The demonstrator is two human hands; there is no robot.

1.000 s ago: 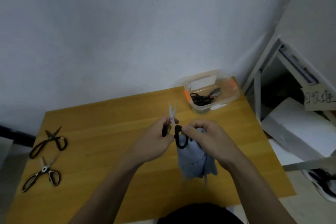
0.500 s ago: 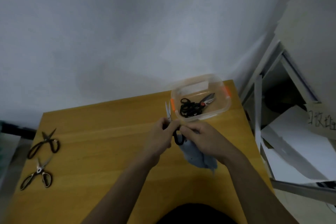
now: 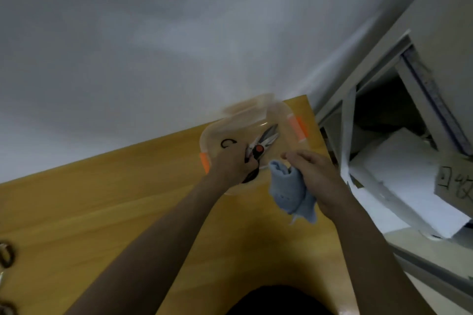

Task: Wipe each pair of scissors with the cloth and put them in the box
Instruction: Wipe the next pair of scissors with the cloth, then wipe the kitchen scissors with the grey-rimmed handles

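Left hand (image 3: 231,165) lowers scissors (image 3: 252,161) into box (image 3: 212,135); right hand (image 3: 317,174) holds cloth (image 3: 289,192)

box (image 3: 277,112): clear plastic, glossy, orange plastic clips
scissors in box (image 3: 265,139): shiny metal blades, black plastic handle, orange pivot
cloth (image 3: 290,190): soft blue fabric, matt, slightly fuzzy
counter (image 3: 76,212): yellow wood-look top, smooth, faint grain, low sheen
wall (image 3: 153,33): matt white paint
sheets at right (image 3: 399,171): white paper or board, matt
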